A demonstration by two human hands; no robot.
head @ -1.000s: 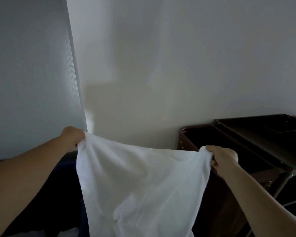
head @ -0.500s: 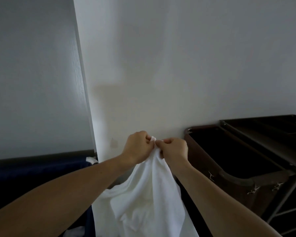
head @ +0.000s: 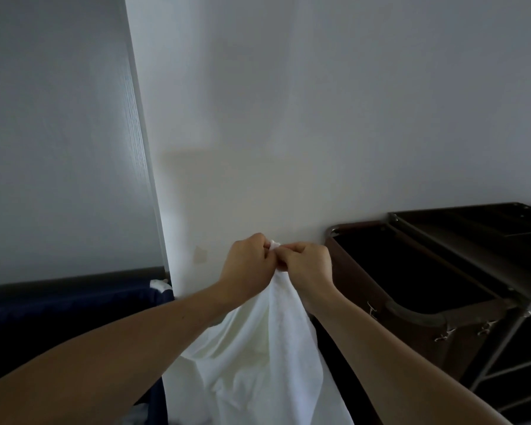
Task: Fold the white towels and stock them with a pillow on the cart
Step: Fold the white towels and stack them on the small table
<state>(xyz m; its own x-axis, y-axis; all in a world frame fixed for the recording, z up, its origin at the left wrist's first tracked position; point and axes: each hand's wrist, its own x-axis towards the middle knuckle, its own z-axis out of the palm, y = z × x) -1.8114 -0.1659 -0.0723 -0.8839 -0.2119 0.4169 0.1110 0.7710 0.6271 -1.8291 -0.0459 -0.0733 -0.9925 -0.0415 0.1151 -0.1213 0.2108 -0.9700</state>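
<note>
My left hand (head: pixel 248 266) and right hand (head: pixel 307 265) pinch the towel (head: pixel 267 348) by its joined corners; a loose handover could drop one toward 6 o'clock, undoing the fold

Plain white towel (head: pixel 267 348), dark brown cart (head: pixel 442 302), navy blue bin (head: pixel 74 305), pale grey wall (head: pixel 319 118)

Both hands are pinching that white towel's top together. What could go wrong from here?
1. The left hand and right hand pinch only the top edge of the white towel; if one grip slips, the fold may go uneven.
2. The towel hangs loose below the frame, so it might drag on something unseen.
3. The cart stands close on the right; the cloth could snag there.
</note>
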